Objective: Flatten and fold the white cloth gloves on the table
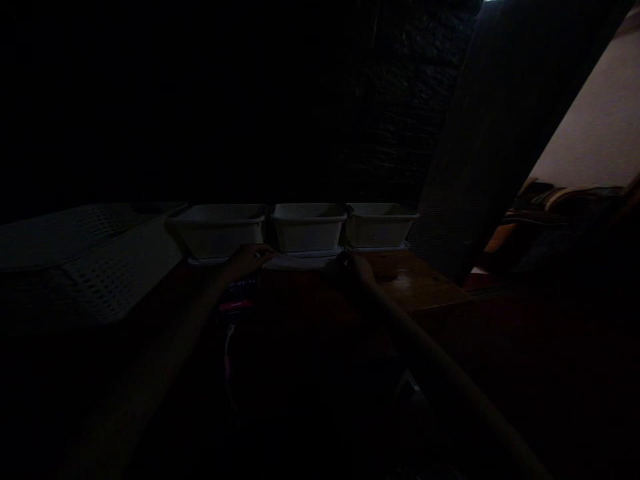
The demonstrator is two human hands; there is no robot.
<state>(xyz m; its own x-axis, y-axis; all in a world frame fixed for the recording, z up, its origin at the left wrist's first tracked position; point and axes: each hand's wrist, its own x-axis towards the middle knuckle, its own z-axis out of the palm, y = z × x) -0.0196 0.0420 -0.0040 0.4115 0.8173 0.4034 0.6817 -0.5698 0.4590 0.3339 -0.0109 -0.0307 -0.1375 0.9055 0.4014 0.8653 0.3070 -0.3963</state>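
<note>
The scene is very dark. A pale, flat sheet, cloth or paper, [300, 263] lies stretched between my two hands in front of the middle white tub [310, 231]. My left hand [250, 258] reaches over a lit phone [239, 293], its fingers closed at the sheet's left end. At the right end, my right hand [358, 268] has curled fingers that seem to pinch the sheet's edge; shadow hides the exact grip. Beneath the middle tub shows a pale rim or lid.
A left tub [227, 233] and a right tub [381, 230] flank the middle one along the dark wall. A perforated white basket [107, 273] stands far left. A white cable [227, 353] runs from the phone. The wooden tabletop [425, 287] ends at the right.
</note>
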